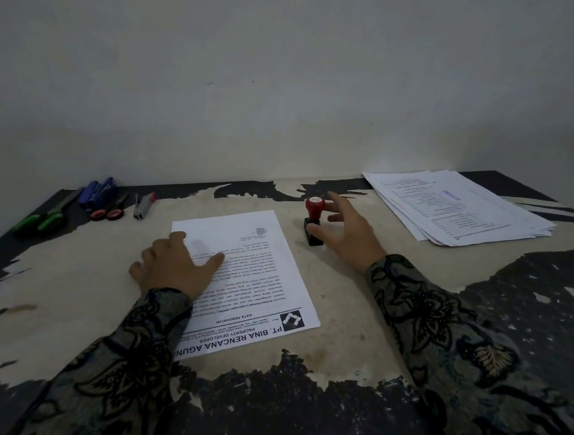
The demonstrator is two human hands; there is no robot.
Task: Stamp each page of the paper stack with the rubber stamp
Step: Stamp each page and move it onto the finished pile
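Note:
A printed page (257,266) with a company letterhead lies on the worn table, its heading toward me. My left hand (172,263) rests flat on the page's left side, fingers spread. A rubber stamp (313,221) with a red knob and black base stands upright just right of the page. My right hand (346,232) is beside the stamp with its fingers spread, thumb near the black base; it does not grip the stamp. A stack of printed papers (458,206) lies at the far right against the wall.
Along the far left edge lie green-handled scissors (40,220), blue markers (97,190), red-handled scissors (111,212) and a small stapler (144,204). The table (339,324) has a peeling dark surface and stands against a pale wall.

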